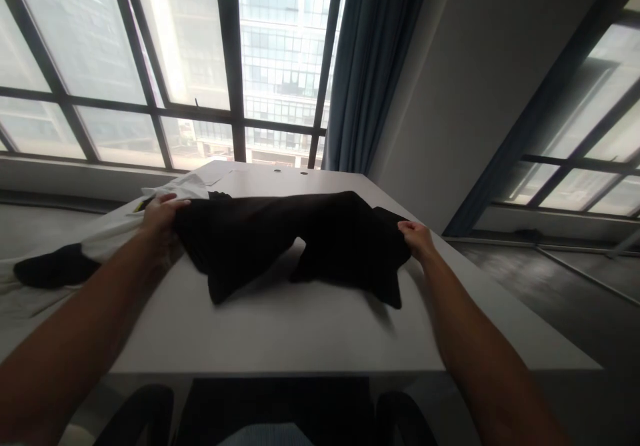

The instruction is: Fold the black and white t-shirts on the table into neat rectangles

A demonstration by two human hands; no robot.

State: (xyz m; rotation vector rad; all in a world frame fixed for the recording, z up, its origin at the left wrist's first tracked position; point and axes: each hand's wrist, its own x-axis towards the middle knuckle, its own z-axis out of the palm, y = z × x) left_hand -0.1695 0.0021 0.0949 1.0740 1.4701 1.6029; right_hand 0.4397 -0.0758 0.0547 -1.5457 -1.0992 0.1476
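A black garment (310,239) is stretched sideways above the white table, its lower edge hanging with a notch near the middle. Whether it is a shirt or a pair of trousers I cannot tell. My left hand (161,216) is closed on its left end. At the opposite end, my right hand (416,238) pinches the cloth between thumb and fingers. The fabric sags between both hands, and its lower corners hang close to the tabletop or touch it.
White and black clothes (107,239) lie heaped on the left side of the white table (280,343). Beyond its far edge are large windows (285,53) and a blue curtain (367,73). A dark chair (280,406) is at the near edge.
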